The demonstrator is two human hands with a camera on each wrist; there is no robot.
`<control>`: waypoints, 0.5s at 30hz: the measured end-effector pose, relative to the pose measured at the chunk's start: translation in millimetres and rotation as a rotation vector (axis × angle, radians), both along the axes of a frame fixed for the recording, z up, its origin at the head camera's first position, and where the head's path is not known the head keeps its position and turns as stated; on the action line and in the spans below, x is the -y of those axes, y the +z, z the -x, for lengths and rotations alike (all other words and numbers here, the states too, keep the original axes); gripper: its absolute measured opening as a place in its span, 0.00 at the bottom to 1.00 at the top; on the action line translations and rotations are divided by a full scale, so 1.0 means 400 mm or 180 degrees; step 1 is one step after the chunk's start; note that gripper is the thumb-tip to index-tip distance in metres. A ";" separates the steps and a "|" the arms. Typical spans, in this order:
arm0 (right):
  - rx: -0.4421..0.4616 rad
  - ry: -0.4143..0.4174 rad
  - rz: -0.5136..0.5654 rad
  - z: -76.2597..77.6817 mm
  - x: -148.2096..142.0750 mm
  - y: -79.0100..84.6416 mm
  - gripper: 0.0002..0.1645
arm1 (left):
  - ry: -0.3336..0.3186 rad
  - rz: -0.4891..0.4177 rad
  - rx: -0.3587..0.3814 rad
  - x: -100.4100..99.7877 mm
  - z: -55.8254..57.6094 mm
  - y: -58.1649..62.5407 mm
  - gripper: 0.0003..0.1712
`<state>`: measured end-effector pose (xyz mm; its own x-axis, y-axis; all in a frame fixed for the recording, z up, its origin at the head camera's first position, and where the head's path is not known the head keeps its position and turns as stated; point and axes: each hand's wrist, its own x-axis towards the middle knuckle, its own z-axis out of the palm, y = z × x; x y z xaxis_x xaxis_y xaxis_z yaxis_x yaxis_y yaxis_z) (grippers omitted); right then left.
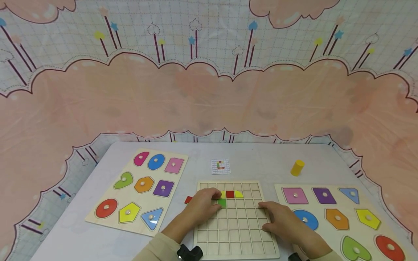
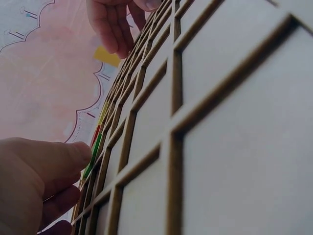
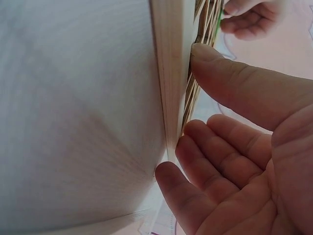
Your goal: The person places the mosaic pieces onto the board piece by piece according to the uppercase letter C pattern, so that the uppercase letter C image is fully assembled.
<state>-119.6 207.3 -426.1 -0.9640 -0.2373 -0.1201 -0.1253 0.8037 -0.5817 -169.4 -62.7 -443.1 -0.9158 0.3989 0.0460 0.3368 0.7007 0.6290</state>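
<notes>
A pale wooden grid board (image 1: 241, 235) lies on the table. In its upper rows are a red square tile (image 1: 230, 194), a yellow tile (image 1: 239, 194) with a slanted side, and a green square tile (image 1: 222, 203). Another yellow tile (image 1: 223, 194) is partly covered by my left hand (image 1: 200, 206). That hand's thumb (image 2: 78, 154) is at the green tile, its fingers above at the yellow one. My right hand (image 1: 282, 223) rests at the board's right edge, thumb (image 3: 208, 53) on the rim and the other fingers loosely bent beside it.
A small red piece (image 1: 188, 199) lies left of the board. Behind stands a pattern card (image 1: 221, 166), with a yellow cylinder (image 1: 297, 168) to its right. Shape puzzle boards flank the grid, one on the left (image 1: 130, 197) and one on the right (image 1: 326, 203).
</notes>
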 end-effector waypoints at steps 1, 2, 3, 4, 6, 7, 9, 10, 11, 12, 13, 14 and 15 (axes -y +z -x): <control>-0.0006 0.0010 0.0003 0.000 -0.001 0.000 0.36 | 0.0005 -0.0011 -0.0005 0.001 -0.001 0.002 0.18; -0.0007 0.0007 0.0008 0.000 -0.002 -0.001 0.35 | 0.0017 -0.0032 -0.0001 0.003 -0.001 0.004 0.18; -0.0011 0.0010 0.0014 0.000 -0.002 -0.001 0.35 | 0.0029 -0.0049 -0.0001 0.005 -0.001 0.007 0.17; -0.0016 0.0011 0.0021 -0.001 -0.002 0.000 0.35 | 0.0038 -0.0070 0.0001 0.007 -0.001 0.010 0.17; -0.0029 0.0014 0.0025 -0.001 -0.002 0.000 0.35 | 0.0060 -0.0105 0.0001 0.011 -0.001 0.015 0.17; -0.0033 0.0015 0.0026 -0.001 -0.002 0.001 0.35 | 0.0069 -0.0117 -0.0003 0.013 -0.001 0.018 0.17; -0.0045 0.0021 0.0023 -0.002 -0.002 0.002 0.35 | 0.0077 -0.0122 -0.0030 0.018 -0.001 0.022 0.17; -0.0050 0.0025 0.0025 -0.002 -0.002 0.002 0.35 | 0.0083 -0.0124 -0.0049 0.021 -0.002 0.025 0.16; -0.0056 0.0028 0.0024 -0.001 -0.002 0.002 0.35 | 0.0090 -0.0121 -0.0068 0.024 -0.002 0.026 0.16; -0.0061 0.0032 0.0024 -0.001 -0.002 0.001 0.35 | 0.0089 -0.0110 -0.0101 0.027 -0.003 0.028 0.16; -0.0066 0.0034 0.0023 -0.001 -0.002 0.001 0.35 | 0.0094 -0.0099 -0.0122 0.030 -0.004 0.030 0.16; -0.0069 0.0037 0.0026 -0.001 -0.002 0.001 0.35 | 0.0108 -0.0084 -0.0129 0.034 -0.004 0.030 0.16; -0.0069 0.0038 0.0032 -0.001 -0.002 0.001 0.35 | 0.0129 -0.0080 -0.0119 0.038 -0.005 0.032 0.17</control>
